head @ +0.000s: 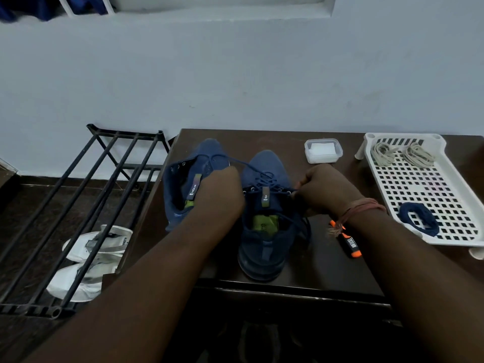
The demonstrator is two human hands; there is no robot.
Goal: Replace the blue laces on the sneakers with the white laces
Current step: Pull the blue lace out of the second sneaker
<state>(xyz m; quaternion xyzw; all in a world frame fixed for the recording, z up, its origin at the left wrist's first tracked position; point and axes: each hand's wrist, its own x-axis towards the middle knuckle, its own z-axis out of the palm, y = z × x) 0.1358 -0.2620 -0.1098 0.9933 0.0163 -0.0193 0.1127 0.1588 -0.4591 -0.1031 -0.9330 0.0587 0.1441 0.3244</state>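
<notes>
Both hands' grip pinches blue lace (258,171) on sneaker (264,226); highlighter (349,243) reads "TXTLINER".

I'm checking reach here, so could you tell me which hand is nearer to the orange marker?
The right. The right hand works the lace just above the orange marker, whose end lies by that wrist. The left hand is farther off, across the right sneaker.
</notes>
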